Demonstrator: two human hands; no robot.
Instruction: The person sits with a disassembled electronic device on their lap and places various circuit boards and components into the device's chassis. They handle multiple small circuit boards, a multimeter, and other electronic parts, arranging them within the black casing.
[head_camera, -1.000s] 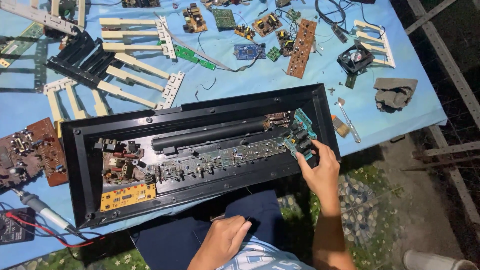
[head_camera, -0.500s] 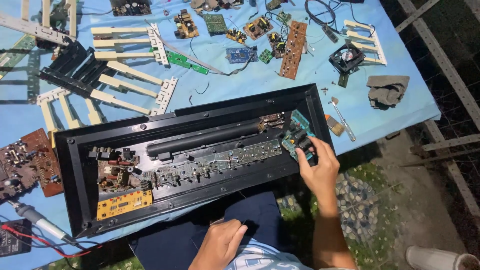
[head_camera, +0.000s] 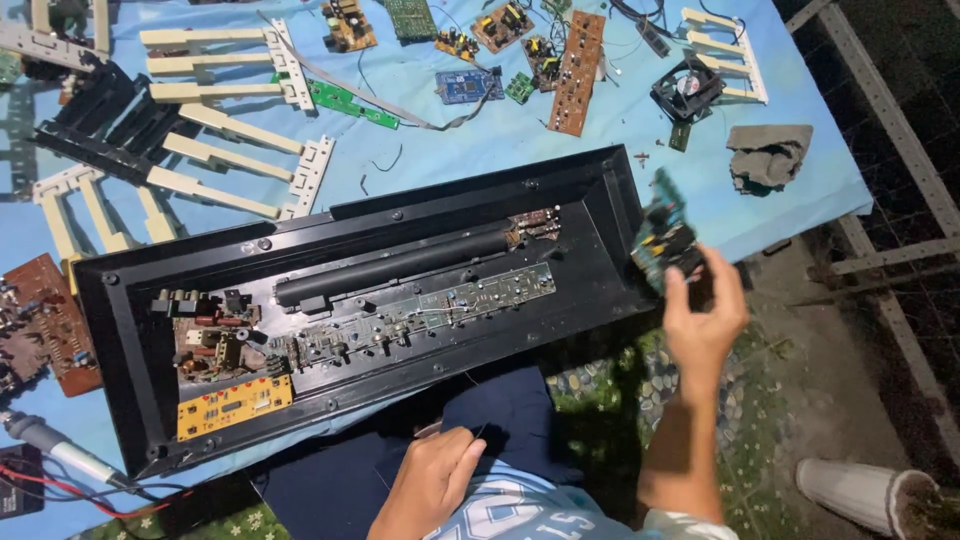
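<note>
Both forearms bare, no sleeves, no watch or rings visible. Light blue-and-white shirt (head_camera: 540, 510) with printed markings at bottom edge; dark navy trousers (head_camera: 500, 420) just above the shirt.

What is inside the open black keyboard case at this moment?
Inside the black keyboard case: a black tube, a long clear strip board, a yellow circuit board and a brown parts cluster. What lies beneath these boards is covered. The right hand holds a small green board outside it.
</note>
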